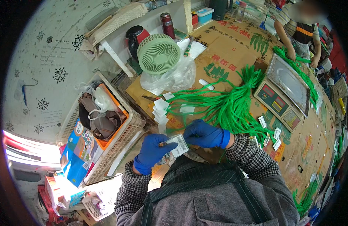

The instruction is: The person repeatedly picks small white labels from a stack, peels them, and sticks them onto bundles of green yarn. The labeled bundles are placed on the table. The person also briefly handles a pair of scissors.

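My left hand (pixel 154 152), in a blue glove, grips a printed tag card with a barcode (pixel 179 145) close to my chest. At the card's right edge is my right hand (pixel 205 134), also gloved in blue, its fingers bent together; whether anything is pinched between them is hidden. Just beyond lies a bundle of green plastic netting strands (pixel 227 108), spread across the cardboard-covered table (pixel 301 152). Several white tags (pixel 277 133) lie at the strands' right-hand ends. White paper slips (pixel 160 111) overlap at the left ends.
A green fan (pixel 159 53) stands on clear plastic at the back left, near a red thermos (pixel 167 25). To the right sits a weighing scale (pixel 284 93). A crate (pixel 117 152) holding a bag is at my left. Another person (pixel 301 36) handles green netting across the table.
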Motion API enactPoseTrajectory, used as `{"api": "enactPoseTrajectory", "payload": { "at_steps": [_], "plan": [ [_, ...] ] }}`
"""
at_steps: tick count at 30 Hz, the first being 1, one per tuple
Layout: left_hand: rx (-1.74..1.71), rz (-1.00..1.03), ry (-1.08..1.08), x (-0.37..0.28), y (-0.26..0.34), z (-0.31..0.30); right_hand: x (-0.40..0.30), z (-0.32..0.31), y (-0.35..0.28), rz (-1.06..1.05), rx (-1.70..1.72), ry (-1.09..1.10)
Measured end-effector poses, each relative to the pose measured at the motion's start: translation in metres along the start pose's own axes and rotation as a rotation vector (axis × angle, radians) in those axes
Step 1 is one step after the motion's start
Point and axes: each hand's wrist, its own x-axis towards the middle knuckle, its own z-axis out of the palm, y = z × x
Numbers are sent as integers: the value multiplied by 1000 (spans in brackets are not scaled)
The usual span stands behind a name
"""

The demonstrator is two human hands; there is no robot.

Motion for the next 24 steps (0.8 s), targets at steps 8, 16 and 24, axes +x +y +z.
{"api": "enactPoseTrajectory", "payload": {
  "at_steps": [8, 16, 24],
  "plan": [
    [-16, 0, 22, 1, -7, 2, 0, 2, 1, -61, -4, 23],
    [11, 18, 8, 2, -8, 1, 0, 2, 1, -41, 68, -20],
    [10, -32, -1, 4, -14, 4, -1, 11, -5, 84, 165, -45]
  ]
}}
